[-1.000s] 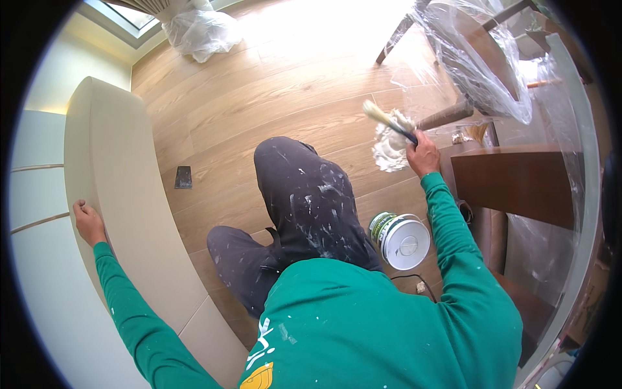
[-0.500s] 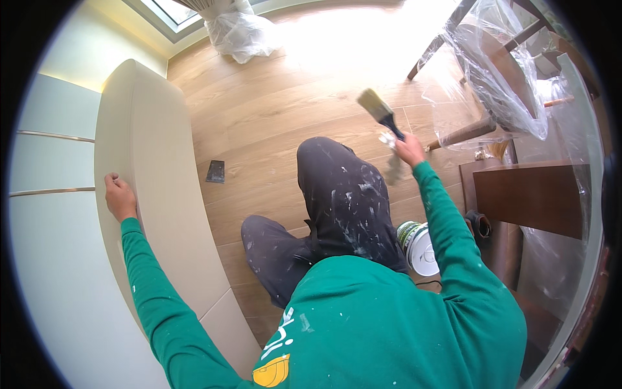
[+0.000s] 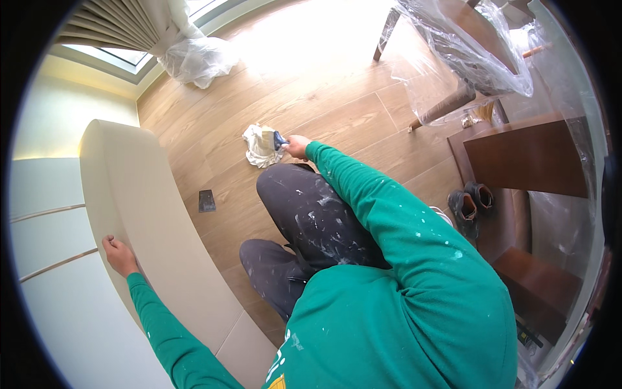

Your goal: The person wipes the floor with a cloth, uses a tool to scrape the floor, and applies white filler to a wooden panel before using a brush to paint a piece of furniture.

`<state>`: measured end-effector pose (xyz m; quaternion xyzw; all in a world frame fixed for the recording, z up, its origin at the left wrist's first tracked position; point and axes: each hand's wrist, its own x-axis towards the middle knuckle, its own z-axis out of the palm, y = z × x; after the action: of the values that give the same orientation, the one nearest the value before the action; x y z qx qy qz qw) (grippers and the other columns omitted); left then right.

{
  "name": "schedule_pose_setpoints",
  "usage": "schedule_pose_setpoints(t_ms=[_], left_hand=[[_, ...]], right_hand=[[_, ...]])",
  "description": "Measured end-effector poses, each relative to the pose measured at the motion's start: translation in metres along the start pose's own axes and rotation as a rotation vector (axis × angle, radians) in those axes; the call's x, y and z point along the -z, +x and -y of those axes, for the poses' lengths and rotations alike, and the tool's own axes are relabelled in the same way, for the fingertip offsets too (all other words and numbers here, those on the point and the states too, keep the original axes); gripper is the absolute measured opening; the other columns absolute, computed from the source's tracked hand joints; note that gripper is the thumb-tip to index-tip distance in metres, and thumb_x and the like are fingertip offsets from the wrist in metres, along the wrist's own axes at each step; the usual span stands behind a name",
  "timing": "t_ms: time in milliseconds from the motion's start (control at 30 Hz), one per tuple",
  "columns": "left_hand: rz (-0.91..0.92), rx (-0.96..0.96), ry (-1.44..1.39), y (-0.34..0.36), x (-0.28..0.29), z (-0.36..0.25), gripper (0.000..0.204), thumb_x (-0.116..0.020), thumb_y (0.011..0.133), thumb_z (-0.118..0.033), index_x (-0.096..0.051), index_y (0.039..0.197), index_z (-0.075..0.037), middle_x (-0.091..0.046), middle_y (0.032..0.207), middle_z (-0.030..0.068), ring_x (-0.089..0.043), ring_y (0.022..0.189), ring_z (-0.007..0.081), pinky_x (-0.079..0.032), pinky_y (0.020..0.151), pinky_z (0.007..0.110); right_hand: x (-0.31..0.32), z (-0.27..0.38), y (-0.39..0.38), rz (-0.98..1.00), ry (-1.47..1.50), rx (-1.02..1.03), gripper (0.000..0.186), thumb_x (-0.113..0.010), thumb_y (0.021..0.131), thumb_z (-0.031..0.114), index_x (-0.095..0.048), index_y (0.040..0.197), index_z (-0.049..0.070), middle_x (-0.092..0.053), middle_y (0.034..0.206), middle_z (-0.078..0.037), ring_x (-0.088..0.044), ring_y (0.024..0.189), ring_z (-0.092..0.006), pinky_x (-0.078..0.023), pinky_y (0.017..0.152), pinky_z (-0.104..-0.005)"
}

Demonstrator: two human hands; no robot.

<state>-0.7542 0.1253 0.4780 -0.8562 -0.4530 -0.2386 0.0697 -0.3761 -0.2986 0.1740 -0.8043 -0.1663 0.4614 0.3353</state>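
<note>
In my right hand is a paintbrush with a dark blue handle, pointing left above the wood floor. A crumpled white cloth is bunched around its bristles. Whether the cloth lies on the floor or hangs from the brush, I cannot tell. Beyond my bent knee, my right arm reaches across to the left. My left hand rests on the back edge of a long beige padded panel, beside the pale wall. Its fingers are curled in, and anything within them is hidden.
A dark flat rectangle lies near the panel. Plastic-wrapped chair, brown wooden furniture and dark shoes occupy the right side. My sleeve mostly covers a white bucket. Plastic wraps the foot of a curtain at the far left.
My right hand has carried the paintbrush leftward and lowered its tip. The white cloth now shows spread at the bristles. My view has turned right, and my arm now mostly hides the bucket.
</note>
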Motion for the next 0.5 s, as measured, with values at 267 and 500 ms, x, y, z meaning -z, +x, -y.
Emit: schedule_pose_setpoints(t_ms=[267,500], left_hand=[[0.009,-0.022,0.002,-0.003,-0.005,0.001,0.029,-0.042,0.098,-0.016,-0.06,0.116,-0.005,-0.07,0.11,0.0216,-0.067,0.101,0.0405,-0.052,0.085,0.048],[-0.01,-0.079,0.056,0.006,0.001,0.024,0.03,-0.042,0.097,-0.017,-0.061,0.117,-0.004,-0.07,0.109,0.0221,-0.067,0.099,0.0414,-0.052,0.084,0.049]], right_hand=[[0.195,-0.278,-0.09,-0.795,-0.32,-0.526,0.033,-0.059,0.091,0.031,-0.075,0.104,0.006,-0.074,0.102,-0.02,-0.073,0.096,-0.0352,-0.057,0.084,-0.0455],[0.045,-0.11,-0.109,-0.516,-0.211,-0.185,0.033,-0.055,0.094,0.032,-0.065,0.121,0.017,-0.071,0.107,-0.022,-0.067,0.103,-0.0438,-0.054,0.088,-0.0537]])
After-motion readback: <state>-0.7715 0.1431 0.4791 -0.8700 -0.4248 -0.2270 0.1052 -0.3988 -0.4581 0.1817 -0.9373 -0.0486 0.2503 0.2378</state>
